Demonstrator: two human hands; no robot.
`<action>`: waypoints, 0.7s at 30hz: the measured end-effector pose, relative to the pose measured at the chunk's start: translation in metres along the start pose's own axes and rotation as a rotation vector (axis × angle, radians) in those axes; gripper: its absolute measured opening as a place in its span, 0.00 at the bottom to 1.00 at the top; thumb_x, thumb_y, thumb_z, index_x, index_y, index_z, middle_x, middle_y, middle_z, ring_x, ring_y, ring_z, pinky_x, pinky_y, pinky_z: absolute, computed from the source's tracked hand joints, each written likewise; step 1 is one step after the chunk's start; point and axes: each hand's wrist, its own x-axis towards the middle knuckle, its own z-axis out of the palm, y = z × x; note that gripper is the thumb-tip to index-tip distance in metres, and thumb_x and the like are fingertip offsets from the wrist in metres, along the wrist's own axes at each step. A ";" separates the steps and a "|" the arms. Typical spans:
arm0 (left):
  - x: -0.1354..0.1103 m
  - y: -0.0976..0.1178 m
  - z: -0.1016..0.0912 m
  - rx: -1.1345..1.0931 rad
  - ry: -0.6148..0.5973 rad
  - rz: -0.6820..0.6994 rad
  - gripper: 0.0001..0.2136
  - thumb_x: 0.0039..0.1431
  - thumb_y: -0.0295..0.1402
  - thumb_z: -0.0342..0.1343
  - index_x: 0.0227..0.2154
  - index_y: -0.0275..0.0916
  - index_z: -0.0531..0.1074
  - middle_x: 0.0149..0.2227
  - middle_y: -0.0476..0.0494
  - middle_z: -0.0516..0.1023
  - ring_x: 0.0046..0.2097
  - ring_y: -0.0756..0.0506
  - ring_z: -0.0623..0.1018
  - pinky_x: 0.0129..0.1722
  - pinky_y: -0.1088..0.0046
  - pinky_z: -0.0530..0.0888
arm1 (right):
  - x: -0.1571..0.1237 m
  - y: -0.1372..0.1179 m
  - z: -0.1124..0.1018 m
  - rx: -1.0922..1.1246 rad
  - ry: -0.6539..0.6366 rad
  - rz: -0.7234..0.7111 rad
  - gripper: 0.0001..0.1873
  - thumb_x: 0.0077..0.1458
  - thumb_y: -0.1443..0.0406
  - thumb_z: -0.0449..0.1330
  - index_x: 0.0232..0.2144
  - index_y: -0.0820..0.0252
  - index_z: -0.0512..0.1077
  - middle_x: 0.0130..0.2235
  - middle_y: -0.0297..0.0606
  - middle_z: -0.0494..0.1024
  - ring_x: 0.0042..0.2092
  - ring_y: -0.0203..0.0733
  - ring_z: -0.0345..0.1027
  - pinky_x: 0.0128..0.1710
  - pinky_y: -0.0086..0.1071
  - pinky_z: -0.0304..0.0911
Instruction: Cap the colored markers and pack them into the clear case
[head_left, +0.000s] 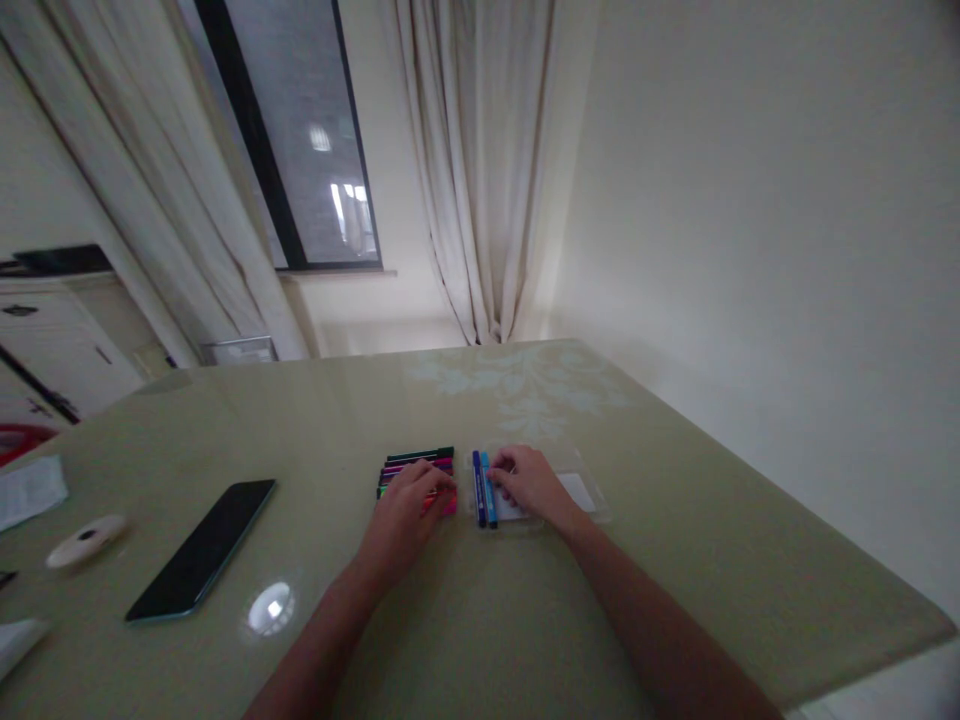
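Two blue markers [489, 495] lie side by side at the left end of a clear case [598, 500], right hand [531, 480] beside the lighter; more coloured pens [442, 463] lie outside, beneath the left hand [409, 495]. Neither grip can be told. Room stretches toward the table [675, 580]'s right and far edges.

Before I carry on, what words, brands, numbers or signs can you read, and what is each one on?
None can be read.
Dark blue marker: any print on its barrel is too small and blurred.
Light blue marker: same, too small to read.
Row of markers under the left hand: partly covered, nothing legible.
Black-faced device: no text visible.
Paper at far left: too blurred to read.
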 end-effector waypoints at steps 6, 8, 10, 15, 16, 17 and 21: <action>-0.002 -0.024 -0.016 -0.016 -0.204 -0.087 0.05 0.57 0.37 0.63 0.31 0.41 0.79 0.36 0.45 0.79 0.41 0.42 0.76 0.42 0.68 0.70 | 0.002 -0.001 -0.001 0.035 0.053 -0.037 0.06 0.58 0.64 0.62 0.29 0.60 0.76 0.26 0.34 0.78 0.21 0.33 0.69 0.19 0.24 0.61; -0.004 -0.025 -0.014 -0.046 -0.218 -0.082 0.07 0.57 0.38 0.63 0.31 0.41 0.79 0.35 0.45 0.79 0.40 0.42 0.76 0.40 0.69 0.69 | 0.001 -0.003 -0.002 0.020 0.068 -0.069 0.07 0.58 0.64 0.62 0.29 0.60 0.76 0.25 0.34 0.78 0.21 0.33 0.69 0.21 0.25 0.62; -0.003 -0.022 -0.014 -0.089 -0.184 -0.067 0.10 0.59 0.42 0.61 0.29 0.41 0.79 0.34 0.45 0.78 0.38 0.43 0.76 0.38 0.70 0.70 | 0.001 -0.005 -0.003 0.007 0.088 -0.100 0.07 0.57 0.64 0.62 0.28 0.60 0.77 0.25 0.34 0.78 0.22 0.34 0.69 0.24 0.26 0.63; 0.005 -0.006 -0.019 -0.470 -0.064 -0.231 0.20 0.63 0.52 0.54 0.36 0.39 0.76 0.33 0.45 0.80 0.34 0.45 0.77 0.34 0.70 0.74 | -0.002 -0.013 -0.002 0.156 0.068 -0.146 0.09 0.57 0.61 0.62 0.28 0.61 0.76 0.26 0.35 0.78 0.23 0.34 0.69 0.26 0.27 0.64; 0.006 -0.003 -0.019 -0.582 -0.042 -0.281 0.21 0.62 0.54 0.54 0.38 0.38 0.76 0.34 0.44 0.81 0.35 0.45 0.79 0.35 0.69 0.76 | -0.003 -0.016 -0.001 0.212 0.036 -0.154 0.11 0.58 0.60 0.62 0.28 0.61 0.76 0.27 0.35 0.78 0.24 0.34 0.69 0.26 0.27 0.64; 0.007 0.000 -0.018 -0.688 -0.023 -0.320 0.22 0.60 0.54 0.56 0.40 0.38 0.75 0.36 0.43 0.81 0.36 0.44 0.80 0.36 0.67 0.77 | -0.004 -0.019 0.001 0.266 -0.004 -0.159 0.12 0.58 0.59 0.62 0.29 0.61 0.75 0.27 0.35 0.78 0.24 0.34 0.69 0.25 0.27 0.63; 0.007 0.010 -0.008 -0.938 0.015 -0.372 0.23 0.57 0.52 0.61 0.43 0.37 0.74 0.40 0.42 0.82 0.40 0.42 0.82 0.42 0.62 0.80 | -0.012 -0.030 0.006 0.437 -0.184 -0.167 0.16 0.56 0.53 0.65 0.34 0.61 0.76 0.31 0.37 0.80 0.27 0.35 0.72 0.26 0.26 0.64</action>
